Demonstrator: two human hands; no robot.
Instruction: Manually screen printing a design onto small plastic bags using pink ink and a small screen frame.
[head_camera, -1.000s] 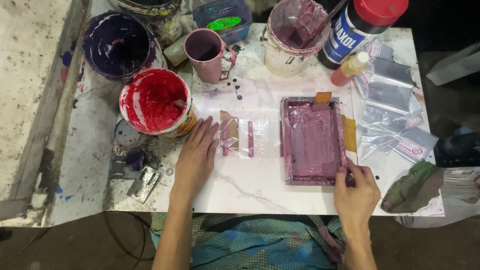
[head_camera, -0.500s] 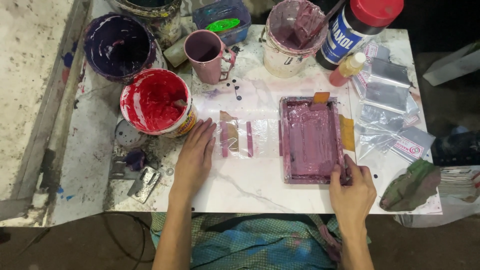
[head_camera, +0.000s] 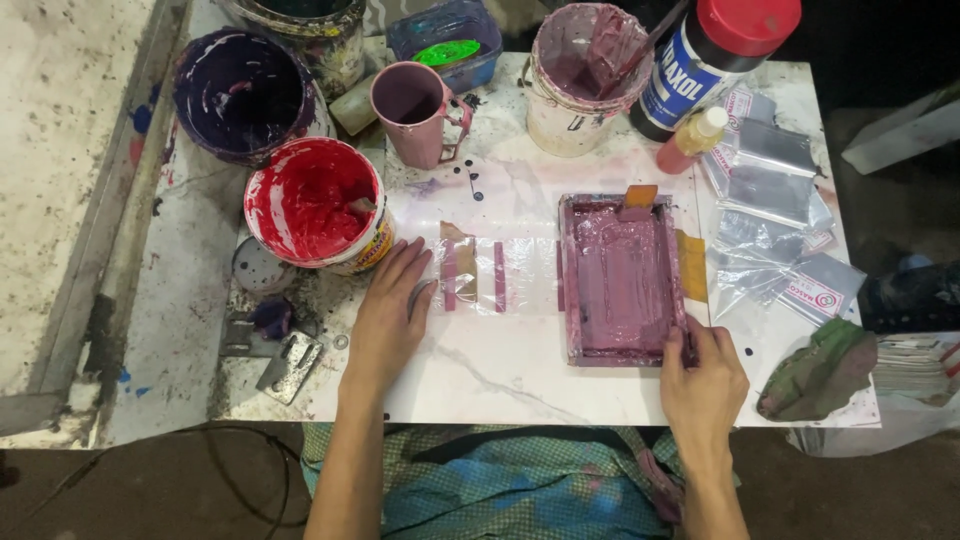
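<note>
Hands at the screen frame (head_camera: 622, 278).
I see my left hand (head_camera: 388, 318) spread flat on a clear bag (head_camera: 480, 274); my right hand (head_camera: 702, 375) pinches the frame's corner.

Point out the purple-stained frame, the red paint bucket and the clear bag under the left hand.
purple-stained frame (head_camera: 622, 280): head view, on its inked middle.
red paint bucket (head_camera: 310, 200): head view, on the red paint inside.
clear bag (head_camera: 500, 275): head view, on its flat middle, beside the left hand (head_camera: 388, 318).
</note>
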